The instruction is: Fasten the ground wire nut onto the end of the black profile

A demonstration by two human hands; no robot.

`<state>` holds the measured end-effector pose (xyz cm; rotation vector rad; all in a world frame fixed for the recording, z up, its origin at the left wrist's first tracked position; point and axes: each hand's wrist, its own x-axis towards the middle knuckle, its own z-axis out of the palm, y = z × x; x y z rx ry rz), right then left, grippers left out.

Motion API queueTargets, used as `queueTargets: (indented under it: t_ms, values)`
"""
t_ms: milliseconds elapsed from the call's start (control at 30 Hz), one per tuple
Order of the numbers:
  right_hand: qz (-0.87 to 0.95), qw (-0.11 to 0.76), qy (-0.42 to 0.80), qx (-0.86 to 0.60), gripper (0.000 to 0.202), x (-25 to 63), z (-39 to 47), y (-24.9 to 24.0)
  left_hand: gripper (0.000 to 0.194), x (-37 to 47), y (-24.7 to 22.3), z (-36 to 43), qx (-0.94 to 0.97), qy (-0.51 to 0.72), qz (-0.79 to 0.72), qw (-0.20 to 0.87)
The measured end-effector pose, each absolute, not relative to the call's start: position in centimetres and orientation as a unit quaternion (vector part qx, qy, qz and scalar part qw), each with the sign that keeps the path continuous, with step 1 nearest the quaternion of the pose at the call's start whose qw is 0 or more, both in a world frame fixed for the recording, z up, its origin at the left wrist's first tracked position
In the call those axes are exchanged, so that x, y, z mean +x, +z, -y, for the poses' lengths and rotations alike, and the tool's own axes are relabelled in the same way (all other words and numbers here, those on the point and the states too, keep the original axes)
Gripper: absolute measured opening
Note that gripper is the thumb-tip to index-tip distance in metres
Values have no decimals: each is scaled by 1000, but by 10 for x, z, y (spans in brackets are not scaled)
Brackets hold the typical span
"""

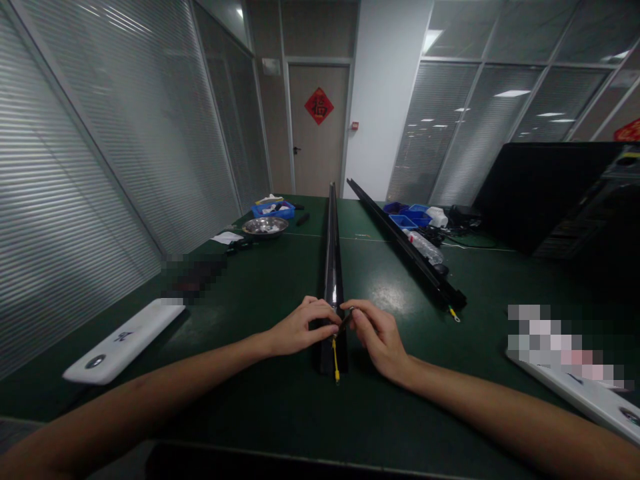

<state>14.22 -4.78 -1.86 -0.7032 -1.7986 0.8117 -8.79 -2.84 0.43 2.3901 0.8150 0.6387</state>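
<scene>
A long black rail (333, 260) lies lengthwise on the green table, its near end between my two hands. My left hand (306, 327) reaches over this end from the left; its thumb and fingers are closed at a small part that I cannot make out. My right hand (379, 337), on the right side, pinches a thin dark piece (345, 321) with a shiny upper tip, slanting down to the rail. From just below my fingertips a short yellow wire (336, 359) with a terminal hangs over the rail's end.
Right of centre lies a second black rail (410, 250), with a yellow wire and ring terminal (454, 314). Further back are a steel bowl (265, 227), blue trays (274, 210) and a plastic bottle (424, 247). White devices (125, 341) flank my arms; a black case (545, 193) stands at right.
</scene>
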Motion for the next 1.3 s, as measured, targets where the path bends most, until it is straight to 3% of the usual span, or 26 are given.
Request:
queueTargets:
  t_ms: [400,1300]
  values:
    - [746,495,340,-289,24,141,51,-17,12,-89,3,27,887,241,-294,262]
    - [749,504,328,-278,25,142,50,-15,14,-89,2,27,891,236,-291,257]
